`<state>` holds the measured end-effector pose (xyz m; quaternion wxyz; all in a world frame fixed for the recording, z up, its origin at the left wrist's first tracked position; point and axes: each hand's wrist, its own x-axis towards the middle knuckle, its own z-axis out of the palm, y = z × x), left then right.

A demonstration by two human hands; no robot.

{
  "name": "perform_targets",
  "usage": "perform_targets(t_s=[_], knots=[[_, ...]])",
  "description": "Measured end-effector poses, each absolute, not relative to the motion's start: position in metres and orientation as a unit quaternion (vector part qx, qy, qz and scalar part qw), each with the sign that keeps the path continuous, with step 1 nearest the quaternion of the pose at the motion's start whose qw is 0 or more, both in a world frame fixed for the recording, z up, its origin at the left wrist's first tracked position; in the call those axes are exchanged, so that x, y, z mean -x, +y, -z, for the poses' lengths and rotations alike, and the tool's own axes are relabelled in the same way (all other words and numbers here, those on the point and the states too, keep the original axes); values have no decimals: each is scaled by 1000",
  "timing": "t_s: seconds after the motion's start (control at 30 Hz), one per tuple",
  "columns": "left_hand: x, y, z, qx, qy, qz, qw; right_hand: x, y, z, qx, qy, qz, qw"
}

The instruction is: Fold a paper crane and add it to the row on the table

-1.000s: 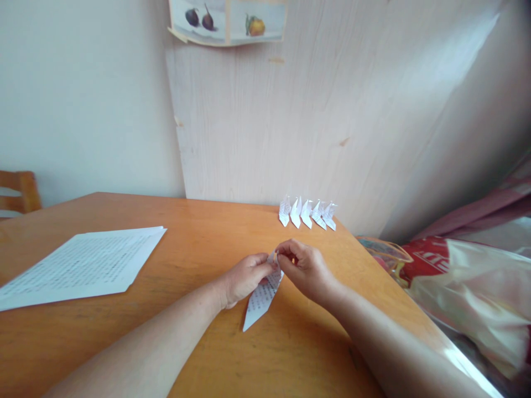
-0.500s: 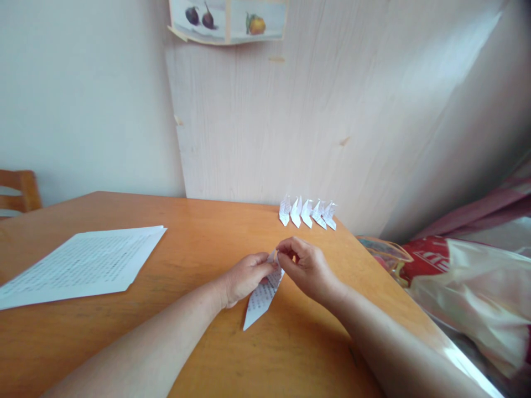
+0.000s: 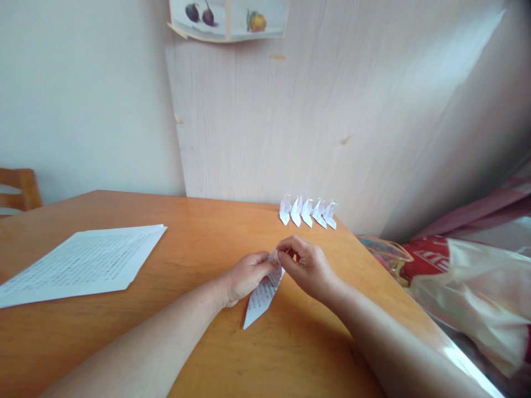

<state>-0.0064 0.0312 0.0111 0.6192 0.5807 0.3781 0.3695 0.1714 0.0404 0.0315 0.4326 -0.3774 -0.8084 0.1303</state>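
A folded piece of printed paper point(image 3: 260, 301), long and pointed, lies on the orange wooden table point(image 3: 199, 249) near its middle. My left hand point(image 3: 245, 277) presses and pinches its upper left part with closed fingers. My right hand point(image 3: 305, 265) pinches the paper's top tip between thumb and fingers. Beyond the hands, a row of several small folded paper pieces point(image 3: 307, 212) stands by the wooden panel at the table's far edge.
A stack of printed sheets point(image 3: 81, 264) lies on the table at the left. A wooden chair back point(image 3: 19, 189) shows at the far left. Plastic bags point(image 3: 456, 282) sit off the table's right edge. A light wooden panel point(image 3: 315, 110) rises behind the table.
My right hand's fingers have shifted slightly up on the paper's tip. The left hand and the paper stay nearly still.
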Motion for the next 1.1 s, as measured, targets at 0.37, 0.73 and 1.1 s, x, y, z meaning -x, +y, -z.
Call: perform_targets(t_s=[0.37, 0.73, 1.1], knots=[[7, 29, -12, -577, 362, -397, 616, -173, 45, -27, 369, -802, -139, 448], [6, 26, -12, -550, 358, -424, 624, -177, 46, -28, 349, -807, -157, 449], [1, 23, -13, -554, 372, -426, 611, -182, 43, -36, 345, -820, -155, 429]])
